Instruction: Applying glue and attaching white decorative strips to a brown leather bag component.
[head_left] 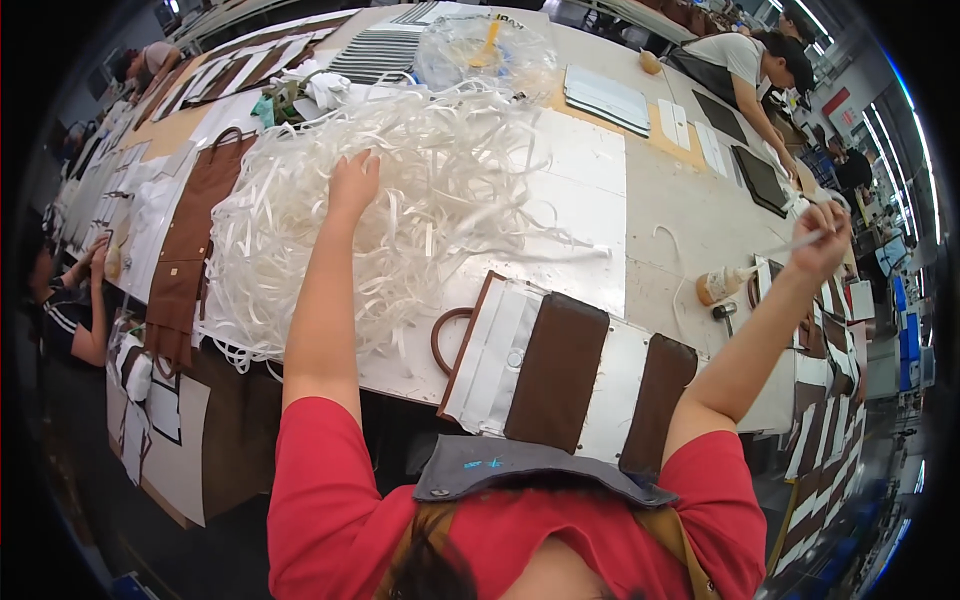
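My left hand (354, 185) is in a big tangled pile of thin white strips (270, 280), its fingers curled and closed, their grip hidden among the strips. My right hand (820, 235), raised at the right, grips a thin pale stick or strip (785, 245). Below it stands a bottle of amber liquid (718, 288) with a small hammer (726, 314) beside it. In front of me lies a partly assembled leather bag piece (555, 365), brown and white, with a brown looped handle (440, 338).
A brown leather piece (180, 260) lies left of the pile on the worktable (660, 250). At the back are a plastic-covered blue container (440, 60) and white panels (600, 100). Co-workers (740, 70) lean over the table at back right; another (70, 320) works at left.
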